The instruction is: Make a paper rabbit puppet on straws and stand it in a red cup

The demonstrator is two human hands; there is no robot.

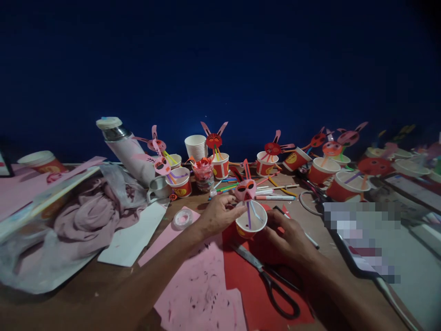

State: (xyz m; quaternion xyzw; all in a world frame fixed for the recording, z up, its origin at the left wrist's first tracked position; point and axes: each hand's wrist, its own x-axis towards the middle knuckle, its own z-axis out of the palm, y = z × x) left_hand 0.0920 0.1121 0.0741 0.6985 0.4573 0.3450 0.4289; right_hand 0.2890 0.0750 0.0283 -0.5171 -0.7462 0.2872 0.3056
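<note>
A pink paper rabbit face [245,190] with long ears and dark eyes stands on drinking straws [249,214] in a red-and-white paper cup [251,227]. My left hand [220,214] is closed at the rabbit's lower left edge, thumb beside the straws above the cup's rim. On the cup's right side, the curved fingers of my right hand [284,232] rest against its wall. Just below lie black-handled scissors [265,271] on red paper [234,271]. Pink paper [196,285] with dark marks lies to the left, a roll of clear tape [182,219] at its top.
Several finished-looking cups with paper animals [220,165] line the back, near stacked paper cups [196,146] and a jar of red scraps [203,174]. A thermos [127,151], mug [159,188] and bagged cloth [89,216] stand left. A phone [358,248] with a cable lies right.
</note>
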